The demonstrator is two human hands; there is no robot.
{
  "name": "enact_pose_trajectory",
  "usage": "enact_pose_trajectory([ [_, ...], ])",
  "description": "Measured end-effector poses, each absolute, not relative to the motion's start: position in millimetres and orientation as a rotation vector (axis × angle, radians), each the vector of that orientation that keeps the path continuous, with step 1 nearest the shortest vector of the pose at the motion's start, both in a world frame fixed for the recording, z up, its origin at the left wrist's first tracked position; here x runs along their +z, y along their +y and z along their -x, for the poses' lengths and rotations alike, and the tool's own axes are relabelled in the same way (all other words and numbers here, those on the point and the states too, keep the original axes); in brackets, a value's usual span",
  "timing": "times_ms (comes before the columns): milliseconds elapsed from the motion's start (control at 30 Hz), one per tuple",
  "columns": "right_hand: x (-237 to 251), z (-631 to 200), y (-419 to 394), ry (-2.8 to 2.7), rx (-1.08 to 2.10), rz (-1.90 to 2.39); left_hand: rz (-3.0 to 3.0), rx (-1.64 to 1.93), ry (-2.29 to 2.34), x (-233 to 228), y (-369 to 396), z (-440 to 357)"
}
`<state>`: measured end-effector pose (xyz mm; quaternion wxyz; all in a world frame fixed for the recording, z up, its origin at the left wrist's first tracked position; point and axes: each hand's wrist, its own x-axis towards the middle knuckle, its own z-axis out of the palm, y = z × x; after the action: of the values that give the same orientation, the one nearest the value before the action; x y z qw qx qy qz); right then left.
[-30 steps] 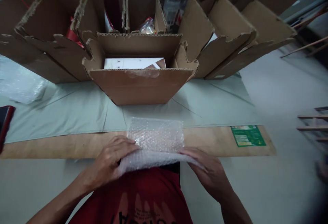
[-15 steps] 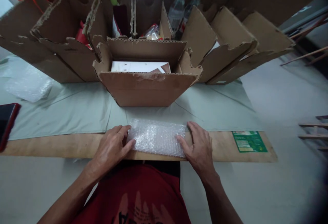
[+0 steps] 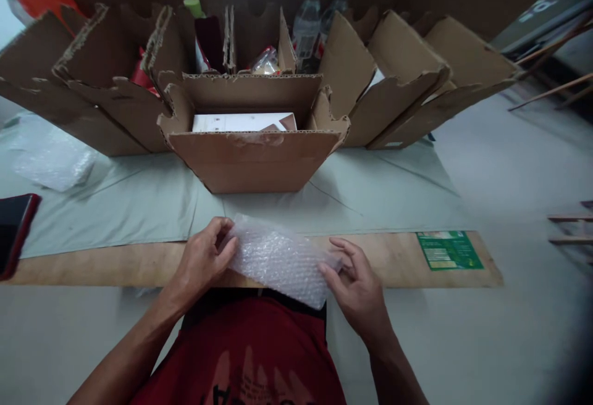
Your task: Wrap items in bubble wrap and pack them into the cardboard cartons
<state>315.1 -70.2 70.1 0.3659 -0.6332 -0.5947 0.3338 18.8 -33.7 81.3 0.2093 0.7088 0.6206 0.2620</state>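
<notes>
Gripping a bubble-wrapped parcel point(image 3: 278, 260) at both ends: the left hand point(image 3: 204, 260) has fingers curled onto its left edge, the right hand point(image 3: 354, 281) pinches its right end between thumb and fingers. The parcel sits tilted over a wooden board point(image 3: 403, 263), near an open cardboard box point(image 3: 252, 158) holding a white box point(image 3: 231, 122).

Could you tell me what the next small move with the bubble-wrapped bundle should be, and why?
Probably lift the bubble-wrapped bundle forward toward the open cardboard box. Both the left hand and the right hand grip its ends, it is tilted off the wooden board, and the box directly ahead stands open with a white packet inside and room apparently beside it.
</notes>
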Motion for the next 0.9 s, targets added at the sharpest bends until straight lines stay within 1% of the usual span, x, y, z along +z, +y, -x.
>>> enact_pose_trajectory([
  [100,72,-319,-100,-1.533,1.023,1.636,-2.33,0.86,1.547,87,-20,-38],
  [167,68,-318,-118,-1.496,1.072,1.633,-2.566,0.82,1.385,90,-3,-64],
  [267,57,-310,-136,-1.346,1.054,1.602,-2.715,0.708,1.186,93,25,-109],
  [367,47,-298,-144,-1.127,0.998,1.62,-2.686,0.768,1.079,91,35,-131],
  [500,40,-287,-146,-0.926,1.037,1.647,-2.61,0.837,0.965,82,0,-96],
  [600,40,-288,-146,-0.913,1.123,1.606,-2.578,0.677,0.969,78,-49,-54],
  [667,41,-290,-145,-0.903,1.17,1.587,-2.608,0.555,0.945,76,-80,-39],
  [767,45,-291,-144,-0.912,1.238,1.574,-2.67,0.551,0.933,70,-104,-42],
  [900,49,-289,-150,-0.953,1.279,1.581,-2.622,0.707,0.936,62,-98,-59],
])
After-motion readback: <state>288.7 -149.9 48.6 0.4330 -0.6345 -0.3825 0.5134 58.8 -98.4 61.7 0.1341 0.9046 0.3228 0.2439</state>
